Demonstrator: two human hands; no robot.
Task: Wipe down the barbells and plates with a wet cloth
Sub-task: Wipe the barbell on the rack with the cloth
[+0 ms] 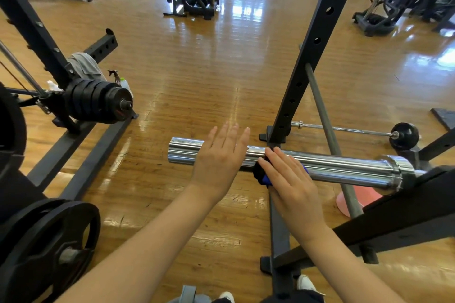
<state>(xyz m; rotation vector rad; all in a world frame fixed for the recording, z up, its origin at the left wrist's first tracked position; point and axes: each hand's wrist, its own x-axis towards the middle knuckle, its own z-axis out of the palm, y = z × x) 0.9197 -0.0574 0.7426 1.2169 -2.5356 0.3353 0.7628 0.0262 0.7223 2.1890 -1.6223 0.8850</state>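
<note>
Chrome shines along the barbell sleeve point(320, 167), which lies level across the near right of the room on a black rack point(317, 39). Her right hand point(288, 177) presses a blue and black cloth point(262, 176) flat onto the sleeve, fingers straight and close together. Just left of it, the left hand point(219, 157) lies over the sleeve's free end, fingers straight and slightly spread. Farther left, black plates point(98, 101) sit stacked on a peg, with a spray bottle point(118, 76) behind them.
</note>
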